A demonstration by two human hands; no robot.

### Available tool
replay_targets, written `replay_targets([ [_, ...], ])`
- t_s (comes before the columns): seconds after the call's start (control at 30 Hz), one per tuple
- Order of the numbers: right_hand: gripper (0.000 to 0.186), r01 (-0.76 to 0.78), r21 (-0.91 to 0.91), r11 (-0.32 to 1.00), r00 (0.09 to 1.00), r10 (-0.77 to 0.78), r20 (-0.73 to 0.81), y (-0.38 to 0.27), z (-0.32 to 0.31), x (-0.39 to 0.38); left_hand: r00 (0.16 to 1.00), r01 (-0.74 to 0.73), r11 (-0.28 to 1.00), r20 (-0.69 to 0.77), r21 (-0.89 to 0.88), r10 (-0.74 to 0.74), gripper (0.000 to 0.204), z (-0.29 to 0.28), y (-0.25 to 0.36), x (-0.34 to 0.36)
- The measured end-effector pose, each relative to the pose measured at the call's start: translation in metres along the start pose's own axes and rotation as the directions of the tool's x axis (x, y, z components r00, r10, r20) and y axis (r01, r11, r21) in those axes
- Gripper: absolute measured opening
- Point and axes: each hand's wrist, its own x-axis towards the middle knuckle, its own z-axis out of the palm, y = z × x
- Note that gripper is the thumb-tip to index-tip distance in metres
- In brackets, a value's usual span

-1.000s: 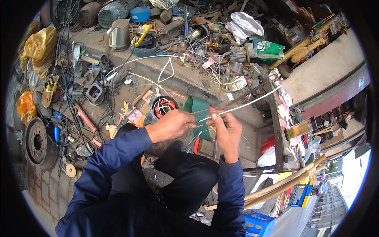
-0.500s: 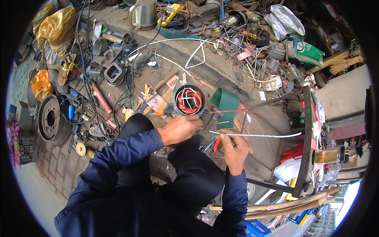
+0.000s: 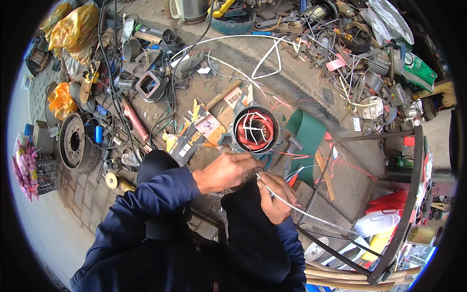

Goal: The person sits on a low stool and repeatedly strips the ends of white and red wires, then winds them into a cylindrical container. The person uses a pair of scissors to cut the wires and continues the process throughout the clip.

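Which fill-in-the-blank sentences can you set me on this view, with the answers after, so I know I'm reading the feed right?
1. The long white tube runs back across the person's ____ hand.
2. The coil inside the round metal housing is coloured ____.
3. The curled sheet beside the housing is coloured ____.
4. The small orange bag lies in the picture's ____ half.

Missing words: right; red; green; left.

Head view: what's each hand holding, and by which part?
Right hand: thin white plastic-looking tube, pinched near its upper-left end. Left hand: whether it holds anything can't be told.
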Motion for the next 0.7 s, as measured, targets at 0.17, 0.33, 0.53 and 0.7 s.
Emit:
replay_targets([
  [0.17, 0.03, -0.009, -0.093, 0.996, 1.0, 0.008, -0.004, 0.011, 0.021, -0.008, 0.994, 0.088, 0.996, 0.068, 0.001, -0.088, 0.045, -0.004, -0.01, -0.004],
  [0.33, 0.03, -0.089, -0.128, 0.988, 0.995, 0.093, 0.022, 0.025, 0.032, -0.013, 0.977, 0.21, 0.943, -0.02, 0.257, -0.212, 0.062, 0.0, -0.045, 0.0],
  [0.53, 0.028, -0.069, -0.144, 0.987, 0.998, 0.07, 0.001, 0.059, 0.071, -0.011, 0.927, 0.35, 0.932, 0.112, 0.092, -0.359, 0.066, 0.006, -0.041, -0.004],
  [0.7, 0.028, -0.047, -0.142, 0.989, 0.999, 0.045, -0.015, 0.082, 0.094, -0.009, 0.93, 0.333, 0.929, 0.106, 0.159, -0.351, 0.067, 0.0, -0.03, -0.003],
])
